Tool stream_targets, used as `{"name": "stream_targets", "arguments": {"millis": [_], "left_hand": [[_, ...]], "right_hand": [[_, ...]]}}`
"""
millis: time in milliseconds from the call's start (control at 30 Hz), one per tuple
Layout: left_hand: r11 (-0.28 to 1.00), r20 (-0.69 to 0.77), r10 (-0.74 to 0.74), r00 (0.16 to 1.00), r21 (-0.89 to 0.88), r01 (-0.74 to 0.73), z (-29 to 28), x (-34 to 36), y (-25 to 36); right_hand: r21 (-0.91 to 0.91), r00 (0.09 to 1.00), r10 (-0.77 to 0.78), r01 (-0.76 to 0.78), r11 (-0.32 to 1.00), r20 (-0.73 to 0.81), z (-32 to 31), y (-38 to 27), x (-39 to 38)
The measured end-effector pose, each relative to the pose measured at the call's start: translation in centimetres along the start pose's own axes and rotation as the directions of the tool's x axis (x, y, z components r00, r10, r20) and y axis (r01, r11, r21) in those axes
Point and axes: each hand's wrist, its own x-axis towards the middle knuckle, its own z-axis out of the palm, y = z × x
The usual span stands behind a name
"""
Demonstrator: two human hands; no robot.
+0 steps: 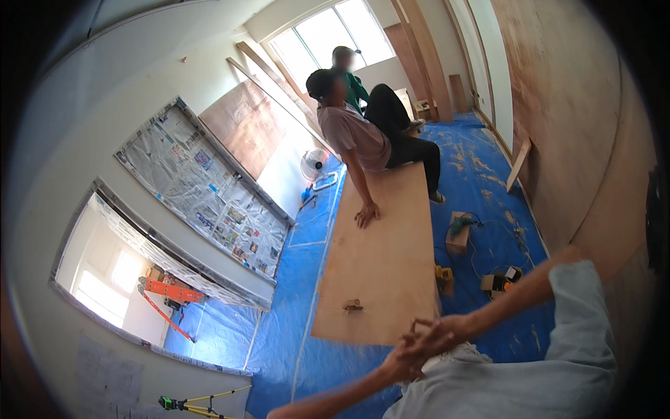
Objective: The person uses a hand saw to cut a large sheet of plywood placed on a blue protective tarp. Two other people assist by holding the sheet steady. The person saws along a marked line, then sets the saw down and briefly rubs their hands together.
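Observation:
My left hand (pixel 405 359) and my right hand (pixel 447 332) are clasped in front of my body, their fingers laced together. No tool or material shows in either one. They lie over the near edge of a long plywood sheet (pixel 377 258), which looks raised off the floor. On that sheet, close to its near end, rests a small brown wooden thing (pixel 354 305), too small to name. A seated person (pixel 356 136) at the sheet's far end leans a hand on it.
Another person (pixel 356 87) sits beyond. Blue sheeting (pixel 293 279) covers the floor. Right of the plywood are a green power tool (pixel 460 225), a yellow tool (pixel 444 274) and cords. A fan (pixel 314 164), an orange ladder (pixel 171 290) and a yellow tripod (pixel 209 406) stand left.

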Motion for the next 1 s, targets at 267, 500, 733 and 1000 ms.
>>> {"name": "stream_targets", "arguments": {"millis": [267,500,733,1000], "left_hand": [[0.854,0.322,-0.298,0.899,0.511,0.1,15.5,2.5,-4.8],[0.875,0.111,-0.252,0.961,-0.399,0.276,8.8,-3.0,-1.5],[0.554,-0.103,-0.727,0.678,-0.671,0.493,-1.6,-4.2,3.1],[0.399,-0.201,-0.893,0.403,-0.766,0.503,-4.3,-3.5,3.5]], "right_hand": [[0.229,0.931,0.195,-0.126,0.965,-0.309,20.9,3.0,-1.4],[0.221,0.939,0.229,-0.173,0.96,-0.255,12.3,-1.3,0.8],[0.851,0.385,0.92,-0.506,0.14,0.078,2.3,-3.1,6.7],[0.865,0.446,0.893,-0.468,0.179,0.057,0.5,-1.2,11.5]]}}
